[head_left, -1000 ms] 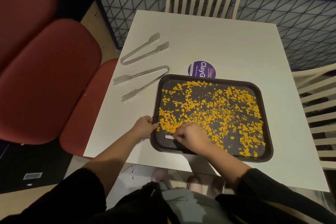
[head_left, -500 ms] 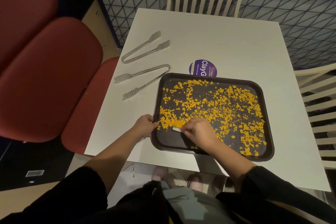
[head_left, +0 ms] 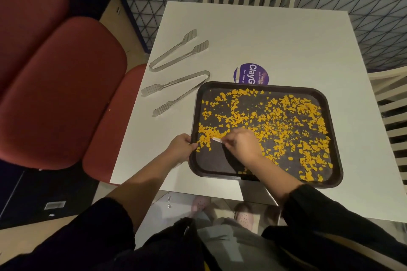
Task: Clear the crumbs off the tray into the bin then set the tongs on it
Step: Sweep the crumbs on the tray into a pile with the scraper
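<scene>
Now my left hand (head_left: 181, 147) grips the dark rectangular plastic tray's (head_left: 334, 156) left rim on the white worktop (head_left: 286, 46); right hand (head_left: 241, 144) pinches a small white scraper (head_left: 217, 139) among orange crumbs (head_left: 275, 116). Two metal tongs (head_left: 176, 92) lie left of it.

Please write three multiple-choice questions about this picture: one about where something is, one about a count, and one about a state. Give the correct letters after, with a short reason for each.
1. Where do the tongs lie?
A. on the table, left of the tray
B. inside the tray
C. on the red seat

2. How many pairs of tongs are there?
A. one
B. two
C. four

3. What is the state of the tray?
A. wiped clean
B. covered in orange crumbs except a cleared near-left corner
C. stacked on another tray

Answers:
1 A: both tongs rest on the white table, beside the tray's left edge.
2 B: a far pair and a near pair show.
3 B: crumbs fill most of it; the right hand holds a small white scraper at the bare corner, while the left hand grips the rim.
</scene>
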Action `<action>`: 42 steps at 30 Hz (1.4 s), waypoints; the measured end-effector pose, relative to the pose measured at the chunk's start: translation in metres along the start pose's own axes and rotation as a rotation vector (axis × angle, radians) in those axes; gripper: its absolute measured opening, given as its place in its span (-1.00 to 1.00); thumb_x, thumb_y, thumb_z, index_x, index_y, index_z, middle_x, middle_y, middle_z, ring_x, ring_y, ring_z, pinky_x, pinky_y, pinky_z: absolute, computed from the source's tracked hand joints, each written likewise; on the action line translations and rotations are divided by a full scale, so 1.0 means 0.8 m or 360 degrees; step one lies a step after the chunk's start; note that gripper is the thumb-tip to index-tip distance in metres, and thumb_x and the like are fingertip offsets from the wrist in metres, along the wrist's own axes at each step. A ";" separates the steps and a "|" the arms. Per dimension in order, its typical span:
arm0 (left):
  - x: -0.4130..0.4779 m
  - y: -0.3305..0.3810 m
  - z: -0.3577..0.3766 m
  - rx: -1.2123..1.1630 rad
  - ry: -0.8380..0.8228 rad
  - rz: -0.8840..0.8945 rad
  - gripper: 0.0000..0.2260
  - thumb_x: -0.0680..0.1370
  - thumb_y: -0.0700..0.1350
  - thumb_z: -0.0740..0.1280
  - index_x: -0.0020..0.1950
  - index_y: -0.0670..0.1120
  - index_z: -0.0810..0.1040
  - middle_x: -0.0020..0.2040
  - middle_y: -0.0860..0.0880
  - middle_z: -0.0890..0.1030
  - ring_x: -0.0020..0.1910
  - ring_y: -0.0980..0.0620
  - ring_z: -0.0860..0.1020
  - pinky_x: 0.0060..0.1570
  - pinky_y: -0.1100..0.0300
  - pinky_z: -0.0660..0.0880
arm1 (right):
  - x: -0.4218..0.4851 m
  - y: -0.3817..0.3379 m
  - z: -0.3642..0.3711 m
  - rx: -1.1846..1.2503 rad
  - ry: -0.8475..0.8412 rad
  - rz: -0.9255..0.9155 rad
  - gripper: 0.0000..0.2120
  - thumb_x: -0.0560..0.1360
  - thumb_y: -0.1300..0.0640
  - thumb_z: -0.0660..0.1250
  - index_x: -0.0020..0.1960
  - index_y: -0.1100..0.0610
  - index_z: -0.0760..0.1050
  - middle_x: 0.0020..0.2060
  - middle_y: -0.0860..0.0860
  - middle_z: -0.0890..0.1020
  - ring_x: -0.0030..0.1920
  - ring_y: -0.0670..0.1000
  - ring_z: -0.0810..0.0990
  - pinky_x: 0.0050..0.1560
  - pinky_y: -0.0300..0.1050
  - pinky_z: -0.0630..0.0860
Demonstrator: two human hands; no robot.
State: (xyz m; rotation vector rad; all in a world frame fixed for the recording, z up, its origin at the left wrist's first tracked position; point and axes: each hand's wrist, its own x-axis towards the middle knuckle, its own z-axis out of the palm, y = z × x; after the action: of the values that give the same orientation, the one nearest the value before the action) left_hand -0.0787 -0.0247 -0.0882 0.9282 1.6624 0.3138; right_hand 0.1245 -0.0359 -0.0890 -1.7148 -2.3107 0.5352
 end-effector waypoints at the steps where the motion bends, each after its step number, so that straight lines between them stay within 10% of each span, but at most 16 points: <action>1: -0.001 0.000 0.000 -0.0006 -0.0008 -0.0003 -0.95 0.58 -0.22 0.28 -0.06 -0.17 0.43 -0.09 -0.20 0.53 -0.12 -0.16 0.56 -0.02 -0.09 0.58 | 0.002 0.003 -0.002 -0.0011 0.0029 0.0043 -0.91 0.38 0.14 0.45 -0.11 0.03 0.68 -0.25 0.00 0.69 -0.17 0.07 0.61 -0.07 -0.03 0.57; 10: 0.009 0.005 -0.007 -0.0095 -0.0137 -0.0056 -0.79 0.64 -0.20 0.15 -0.20 -0.12 0.36 -0.11 -0.21 0.52 -0.14 -0.19 0.58 -0.06 -0.09 0.59 | -0.041 -0.043 0.017 0.0085 -0.0106 -0.0248 -0.85 0.26 0.17 0.53 -0.19 0.01 0.68 -0.32 -0.03 0.68 -0.29 0.04 0.61 -0.19 -0.09 0.51; 27: 0.001 0.000 -0.003 0.0359 0.0024 0.0095 -0.85 0.57 -0.08 0.14 -0.17 -0.05 0.42 -0.01 -0.24 0.59 -0.04 -0.27 0.61 -0.03 -0.18 0.60 | 0.014 -0.020 -0.008 -0.0001 0.0265 0.0132 -0.95 0.37 0.21 0.46 -0.19 0.09 0.68 -0.35 0.05 0.65 -0.28 0.11 0.58 -0.22 -0.07 0.54; 32: -0.019 0.010 0.008 0.0692 0.0144 0.0205 -0.77 0.57 -0.10 0.15 0.17 -0.16 0.42 0.06 -0.17 0.58 -0.01 -0.18 0.57 -0.05 0.03 0.54 | -0.066 0.002 -0.023 0.0107 0.0019 0.0052 -0.91 0.37 0.13 0.48 -0.12 0.02 0.68 -0.23 -0.03 0.70 -0.18 0.03 0.61 -0.10 -0.07 0.55; 42: -0.022 0.012 0.026 0.0928 0.0334 0.0191 -0.76 0.59 -0.14 0.18 0.24 -0.17 0.39 0.14 -0.19 0.57 0.09 -0.21 0.57 -0.03 0.01 0.50 | -0.088 0.029 -0.013 0.0193 -0.0319 -0.0068 -0.91 0.35 0.20 0.47 -0.21 0.03 0.69 -0.24 -0.07 0.71 -0.19 -0.02 0.63 -0.07 -0.18 0.51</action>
State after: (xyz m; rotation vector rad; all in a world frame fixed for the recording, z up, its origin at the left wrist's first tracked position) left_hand -0.0550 -0.0364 -0.0767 1.4712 1.9375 -0.0043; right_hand 0.1696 -0.0952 -0.0858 -1.6191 -2.3859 0.8557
